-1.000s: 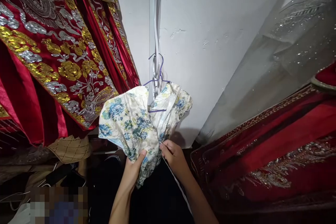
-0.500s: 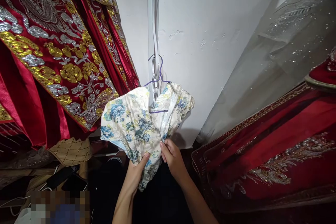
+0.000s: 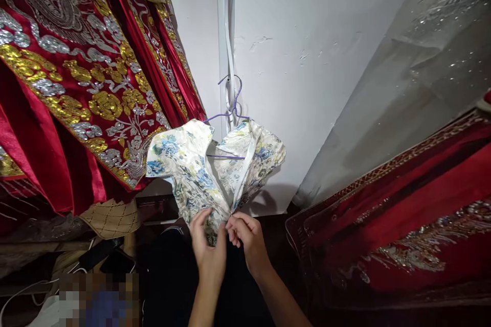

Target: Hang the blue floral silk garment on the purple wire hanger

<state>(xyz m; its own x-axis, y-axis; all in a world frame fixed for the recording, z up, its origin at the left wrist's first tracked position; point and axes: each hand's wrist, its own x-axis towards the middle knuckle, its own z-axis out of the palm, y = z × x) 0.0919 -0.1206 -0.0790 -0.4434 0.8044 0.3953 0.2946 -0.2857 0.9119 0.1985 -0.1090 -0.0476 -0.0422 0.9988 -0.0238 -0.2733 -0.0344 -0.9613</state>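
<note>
A short-sleeved floral garment (image 3: 187, 163), cream with blue flowers, hangs on a purple wire hanger (image 3: 237, 97) in front of the wall. Its neckline gapes in a deep V, with pale strips along both edges, and the hanger's bar shows inside. My left hand (image 3: 210, 245) has its fingers and thumb closed around the fabric just below the V. Beside it, my right hand (image 3: 247, 237) pinches the spot where the two edges meet; whether a small pull sits in the pinch is too small to tell. My hands hide the garment's lower part.
White straps (image 3: 229, 51) run down the wall (image 3: 299, 25) behind the hanger. Red embroidered clothing (image 3: 111, 107) hangs close on the left. Sheer sparkly fabric (image 3: 402, 76) and a red beaded garment (image 3: 383, 214) flank the right. A phone (image 3: 117, 261) and cables lie at lower left.
My left hand has moved right and regripped the fabric close to my right hand. The pinched spot is slightly lower, and the V opening gapes wider and longer.
</note>
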